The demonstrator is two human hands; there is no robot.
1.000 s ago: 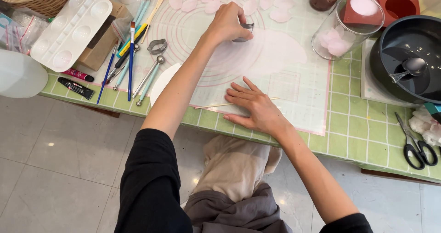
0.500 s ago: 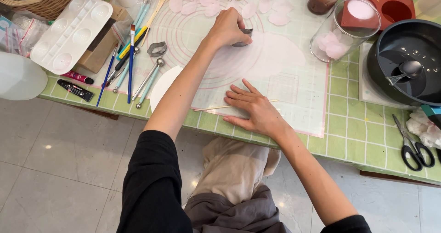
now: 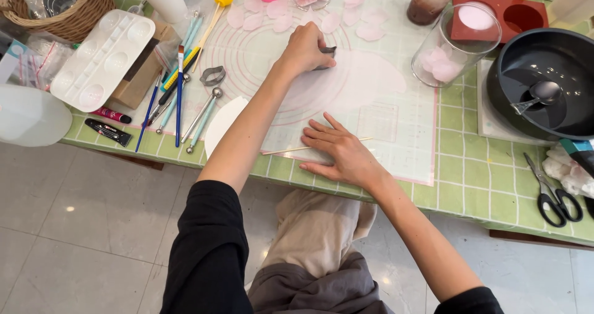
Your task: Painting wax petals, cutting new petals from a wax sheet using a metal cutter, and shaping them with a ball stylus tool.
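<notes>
Pale pink rolled sheet (image 3: 359, 82) receives the metal cutter (image 3: 327, 53), gripped by clenched left hand (image 3: 304, 49); right hand (image 3: 343, 153), fingers spread flat, steadies the mat (image 3: 402, 141).

The mat (image 3: 396, 134) looks like smooth, see-through plastic. The cutter (image 3: 212, 76) is shiny metal. The basket (image 3: 74, 20) is rough woven straw, and the pan (image 3: 544, 79) is dark and matt.

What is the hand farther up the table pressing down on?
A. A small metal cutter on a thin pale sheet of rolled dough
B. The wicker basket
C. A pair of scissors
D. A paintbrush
A: the left hand grips a small metal cutter and presses it onto the rolled dough, while the scissors lie untouched far off to the right.
</notes>
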